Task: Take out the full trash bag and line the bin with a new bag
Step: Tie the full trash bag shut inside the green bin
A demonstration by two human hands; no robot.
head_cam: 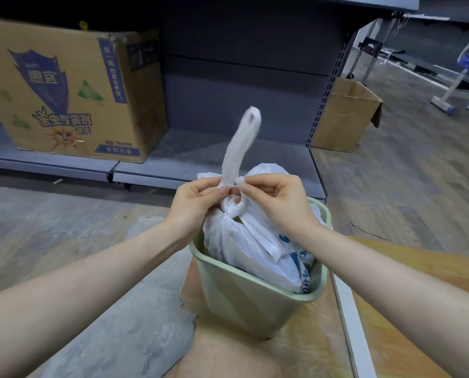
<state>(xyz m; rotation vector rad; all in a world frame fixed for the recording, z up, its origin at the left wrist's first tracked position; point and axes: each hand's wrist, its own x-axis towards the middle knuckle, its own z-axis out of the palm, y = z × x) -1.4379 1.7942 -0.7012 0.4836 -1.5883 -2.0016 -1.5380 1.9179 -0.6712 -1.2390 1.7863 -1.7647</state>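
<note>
Bag tied at the bin's mouth

Hands meet above a pale green bin that stands on the floor, partly on a wooden board. A full white bag sits inside the bin and bulges above its rim, with blue print showing on its right side. The bag's neck is gathered into a knot just below the fingers.

The left hand has thumb and fingers curled, pinching the plastic at the knot from the left. The right hand pinches the same spot from the right, its fingers bent round a small loop of plastic. The fingertips of both hands almost touch. One long handle loop of the bag stands upright from between the hands and looks blurred at its top.

Behind the bin runs a low grey shelf. A large printed carton rests on it to the left. A plain open box sits on the floor at the shelf's right end. Blue-tipped metal legs stand far right.
</note>
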